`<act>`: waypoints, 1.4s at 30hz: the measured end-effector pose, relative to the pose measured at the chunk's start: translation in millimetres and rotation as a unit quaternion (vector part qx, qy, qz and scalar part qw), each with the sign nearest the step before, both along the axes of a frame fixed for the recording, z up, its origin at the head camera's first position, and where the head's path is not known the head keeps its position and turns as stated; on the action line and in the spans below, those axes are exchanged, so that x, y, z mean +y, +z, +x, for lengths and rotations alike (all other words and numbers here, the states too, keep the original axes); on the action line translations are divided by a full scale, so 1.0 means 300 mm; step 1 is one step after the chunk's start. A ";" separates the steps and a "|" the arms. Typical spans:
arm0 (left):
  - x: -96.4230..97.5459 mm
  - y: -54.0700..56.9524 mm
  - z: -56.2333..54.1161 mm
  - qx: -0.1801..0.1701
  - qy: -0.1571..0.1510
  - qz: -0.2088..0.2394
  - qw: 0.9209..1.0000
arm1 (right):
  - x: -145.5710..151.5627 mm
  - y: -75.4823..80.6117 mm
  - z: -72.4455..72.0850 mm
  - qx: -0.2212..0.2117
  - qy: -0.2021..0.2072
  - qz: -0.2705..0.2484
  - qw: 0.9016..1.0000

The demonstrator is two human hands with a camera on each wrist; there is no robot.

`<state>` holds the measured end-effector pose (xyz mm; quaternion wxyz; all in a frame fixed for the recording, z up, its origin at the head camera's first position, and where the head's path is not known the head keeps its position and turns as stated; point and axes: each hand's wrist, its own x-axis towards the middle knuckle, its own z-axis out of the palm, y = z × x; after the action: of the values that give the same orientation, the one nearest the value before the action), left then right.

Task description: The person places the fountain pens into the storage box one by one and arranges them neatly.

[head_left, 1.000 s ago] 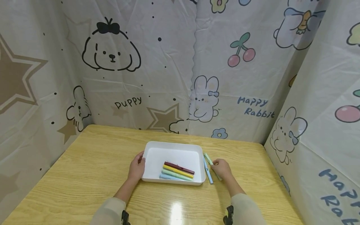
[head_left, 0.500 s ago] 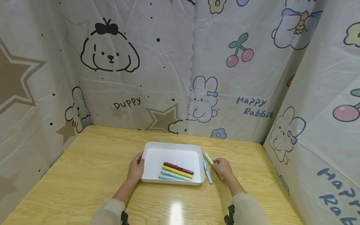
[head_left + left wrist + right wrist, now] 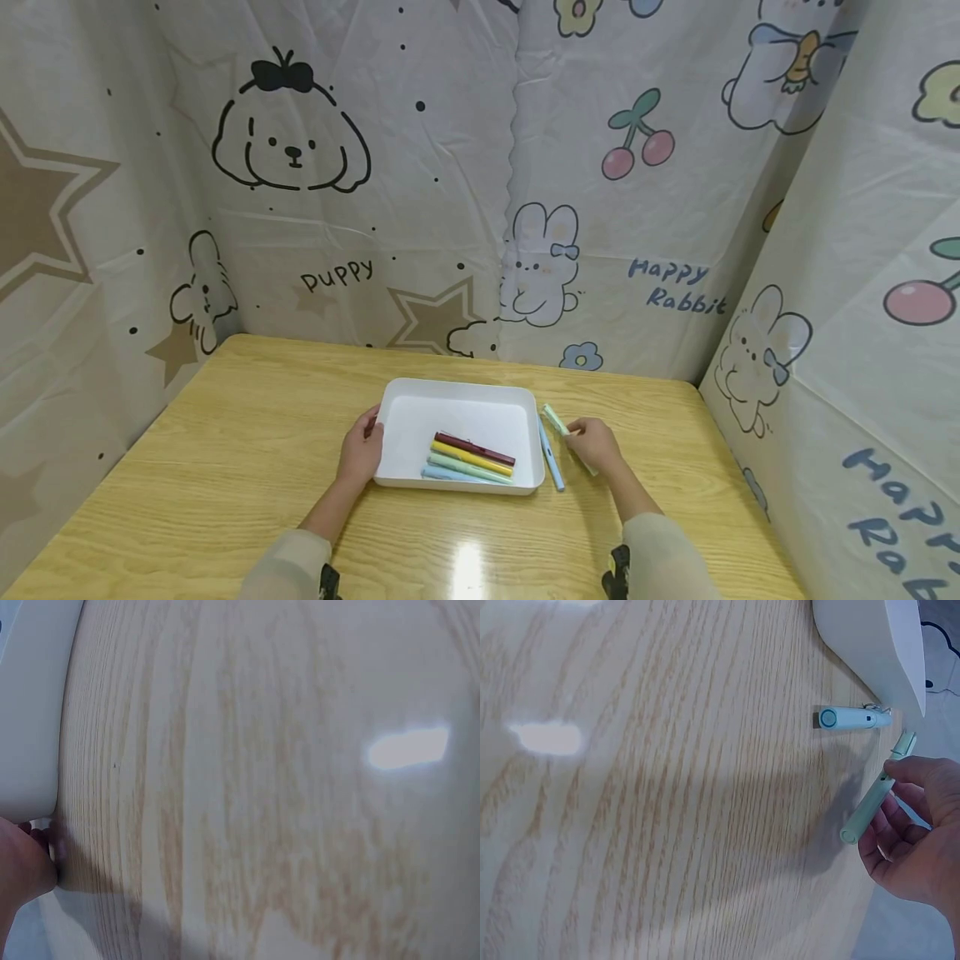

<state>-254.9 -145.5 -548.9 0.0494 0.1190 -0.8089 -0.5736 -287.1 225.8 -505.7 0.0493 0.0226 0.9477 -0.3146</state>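
A white tray [image 3: 459,407] stands on the table, with its left wall held by my left hand [image 3: 361,447]. In the left wrist view that hand [image 3: 24,859] shows at the tray's corner, its fingertips partly hidden. My right hand [image 3: 595,443], right of the tray, pinches a pale green pen [image 3: 870,802] between thumb and fingers, slanted over its shadow on the table. A light blue pen [image 3: 551,455] lies along the tray's right wall. Inside the tray, a dark red pen [image 3: 475,448], a yellow pen [image 3: 472,458], a green pen [image 3: 470,468] and a blue pen [image 3: 453,474] lie side by side.
The wooden table [image 3: 285,417] has a bright light reflection near its front. Printed cloth [image 3: 442,217] hangs behind the table and along both sides.
My right hand and the pale green pen have shifted slightly away from the tray and up. My left hand keeps its place at the tray, and the view has drifted a little.
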 end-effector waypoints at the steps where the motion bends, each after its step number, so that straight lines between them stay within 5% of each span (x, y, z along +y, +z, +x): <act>1: 0.000 0.000 0.000 0.000 0.000 0.000 1.000 | -0.001 0.002 0.001 0.000 0.001 0.000 1.000; 42: 0.005 0.008 0.005 0.003 0.012 -0.005 1.000 | -0.020 0.048 -0.018 0.010 0.018 0.015 1.000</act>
<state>-253.4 -143.9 -546.6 0.0592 0.1267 -0.8103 -0.5691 -292.4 219.8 -491.3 0.0456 0.0029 0.9530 -0.2997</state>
